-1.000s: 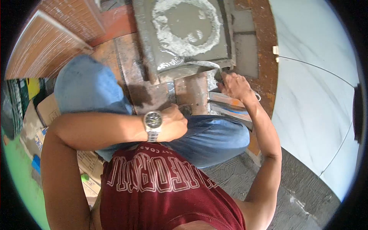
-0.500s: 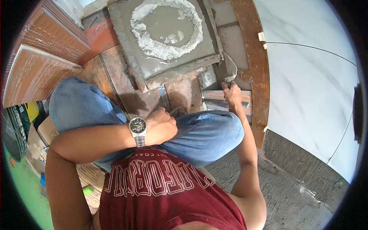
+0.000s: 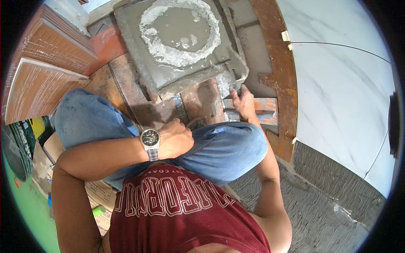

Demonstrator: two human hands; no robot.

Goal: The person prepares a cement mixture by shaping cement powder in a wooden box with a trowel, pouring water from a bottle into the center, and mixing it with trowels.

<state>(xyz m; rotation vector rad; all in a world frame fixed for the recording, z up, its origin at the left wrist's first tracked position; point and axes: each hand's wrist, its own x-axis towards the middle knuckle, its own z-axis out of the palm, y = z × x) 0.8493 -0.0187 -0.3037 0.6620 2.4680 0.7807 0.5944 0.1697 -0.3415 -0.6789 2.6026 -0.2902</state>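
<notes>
My right hand is closed around the handle of a trowel, just beyond my bent knee. The trowel blade lies at the near right corner of a wooden-framed tray. Inside the tray, a ring of pale powder surrounds a pool of grey liquid, with small pale lumps in it. My left hand, with a metal watch on its wrist, rests closed by my crossed legs, its fingertips partly hidden. Nothing shows in it.
Large pale marbled tiles cover the right side, beside a rusty brown strip. Brown panels lean at the left, above cardboard. Rough grey mortar lies at the lower right. A banded piece sits beside my right hand.
The view has shifted, placing the tray farther left. My right hand drew the trowel away from the tray's near edge, then brought it back to the corner. My left hand stayed closed.
</notes>
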